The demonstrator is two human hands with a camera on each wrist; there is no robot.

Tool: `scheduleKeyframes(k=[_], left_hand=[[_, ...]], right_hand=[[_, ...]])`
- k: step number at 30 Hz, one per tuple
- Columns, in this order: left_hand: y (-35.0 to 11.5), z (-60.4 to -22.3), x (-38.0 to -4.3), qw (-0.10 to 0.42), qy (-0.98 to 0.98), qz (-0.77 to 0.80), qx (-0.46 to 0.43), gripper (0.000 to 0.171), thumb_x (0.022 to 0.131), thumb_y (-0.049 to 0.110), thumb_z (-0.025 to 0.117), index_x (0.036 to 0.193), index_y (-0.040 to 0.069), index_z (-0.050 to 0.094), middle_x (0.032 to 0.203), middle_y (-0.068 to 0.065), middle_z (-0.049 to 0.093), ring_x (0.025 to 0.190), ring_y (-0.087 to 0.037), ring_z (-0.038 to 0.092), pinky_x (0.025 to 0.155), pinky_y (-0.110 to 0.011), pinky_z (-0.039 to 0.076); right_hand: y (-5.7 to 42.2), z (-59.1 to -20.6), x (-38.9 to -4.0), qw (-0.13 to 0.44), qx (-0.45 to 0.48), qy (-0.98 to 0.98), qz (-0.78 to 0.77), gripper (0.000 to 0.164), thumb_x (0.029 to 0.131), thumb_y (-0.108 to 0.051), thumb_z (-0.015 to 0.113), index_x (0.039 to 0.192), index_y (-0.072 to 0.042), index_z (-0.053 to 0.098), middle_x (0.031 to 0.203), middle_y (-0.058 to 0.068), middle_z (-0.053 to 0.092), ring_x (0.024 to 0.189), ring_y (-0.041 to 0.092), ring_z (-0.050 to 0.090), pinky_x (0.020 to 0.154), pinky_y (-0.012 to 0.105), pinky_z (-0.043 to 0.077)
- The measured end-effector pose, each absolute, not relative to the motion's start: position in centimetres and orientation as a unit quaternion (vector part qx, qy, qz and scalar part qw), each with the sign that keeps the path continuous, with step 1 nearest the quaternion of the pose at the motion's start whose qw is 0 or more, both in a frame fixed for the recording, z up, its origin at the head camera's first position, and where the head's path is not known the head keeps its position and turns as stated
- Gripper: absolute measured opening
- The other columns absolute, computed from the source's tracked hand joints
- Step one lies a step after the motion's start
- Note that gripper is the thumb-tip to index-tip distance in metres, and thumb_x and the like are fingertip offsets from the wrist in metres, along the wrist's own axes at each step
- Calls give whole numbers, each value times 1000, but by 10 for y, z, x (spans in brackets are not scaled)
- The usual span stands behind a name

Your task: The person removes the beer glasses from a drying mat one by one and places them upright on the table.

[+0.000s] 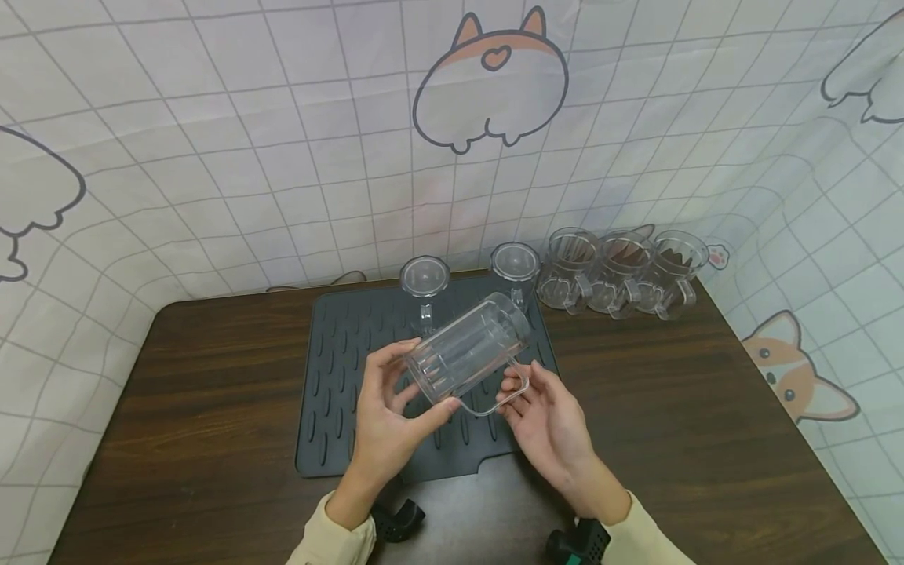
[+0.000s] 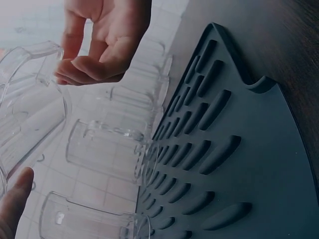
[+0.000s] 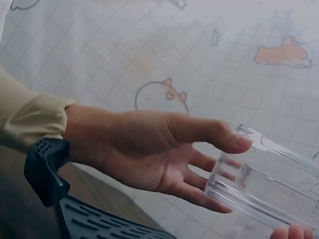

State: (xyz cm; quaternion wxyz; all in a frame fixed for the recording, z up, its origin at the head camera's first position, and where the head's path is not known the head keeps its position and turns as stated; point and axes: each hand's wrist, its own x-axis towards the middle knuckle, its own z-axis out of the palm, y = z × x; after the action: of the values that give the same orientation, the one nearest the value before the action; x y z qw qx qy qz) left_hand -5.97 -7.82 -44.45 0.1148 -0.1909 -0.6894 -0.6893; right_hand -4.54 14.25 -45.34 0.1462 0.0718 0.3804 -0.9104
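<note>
A clear glass mug [image 1: 466, 349] is tilted in the air over a dark ribbed drying mat [image 1: 325, 439]. My left hand [image 1: 384, 420] grips its lower-left end, thumb on the near side and fingers behind. In the right wrist view, the left hand [image 3: 144, 147] shows its thumb against the glass. My right hand [image 1: 554, 431] is at the mug's handle [image 1: 523, 384], its curled fingers loosely holding it. The left wrist view shows those bent fingers [image 2: 94, 69] against the handle. Only the right fingertips [image 3: 294, 233] enter the right wrist view.
Two glass mugs stand upside down at the mat's back edge, one on the left [image 1: 424, 276] and another on the right [image 1: 515, 262]. Three upright mugs [image 1: 621, 278] line up at the back right of the wooden table [image 1: 706, 439]. A patterned cloth wall [image 1: 282, 157] rises behind.
</note>
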Motion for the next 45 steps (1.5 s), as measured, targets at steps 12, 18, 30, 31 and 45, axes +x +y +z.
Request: scheduleKeyframes(k=[12, 18, 30, 31, 45], left_hand=[[-73, -446, -61, 100, -689, -694, -185, 84, 75, -13, 84, 145, -1, 39, 149, -23, 45, 131, -12, 58, 97, -29, 61], [-69, -447, -61, 92, -689, -695, -183, 84, 76, -11, 85, 145, 1, 40, 150, -19, 45, 132, -13, 57, 99, -29, 61], [-67, -449, -62, 80, -697, -690, -179, 83, 77, -9, 85, 145, 2, 40, 151, -20, 43, 134, -11, 56, 101, -30, 60], [-67, -449, -62, 78, -697, -689, -180, 83, 77, -9, 85, 145, 3, 40, 151, -20, 42, 134, -11, 56, 101, -30, 60], [-70, -449, -62, 54, -707, -681, -183, 82, 82, -4, 83, 149, 9, 38, 153, -15, 40, 140, -16, 52, 101, -36, 60]], right_hand=[[147, -455, -48, 183, 31, 295, -937, 37, 114, -38, 34, 106, -18, 64, 97, -7, 63, 95, 9, 59, 94, 20, 52], [147, -454, -47, 195, 21, 266, -944, 39, 114, -39, 32, 105, -17, 64, 96, -6, 65, 94, 10, 58, 92, 20, 52], [147, -455, -47, 208, 13, 209, -955, 36, 115, -33, 27, 102, -14, 55, 92, -4, 54, 88, 12, 47, 87, 24, 43], [147, -455, -47, 208, 13, 206, -956, 35, 115, -33, 26, 102, -14, 53, 91, -4, 50, 87, 13, 44, 86, 25, 41], [146, -458, -44, 188, 26, 199, -961, 35, 115, -29, 25, 100, -13, 52, 86, -4, 50, 83, 11, 50, 87, 25, 45]])
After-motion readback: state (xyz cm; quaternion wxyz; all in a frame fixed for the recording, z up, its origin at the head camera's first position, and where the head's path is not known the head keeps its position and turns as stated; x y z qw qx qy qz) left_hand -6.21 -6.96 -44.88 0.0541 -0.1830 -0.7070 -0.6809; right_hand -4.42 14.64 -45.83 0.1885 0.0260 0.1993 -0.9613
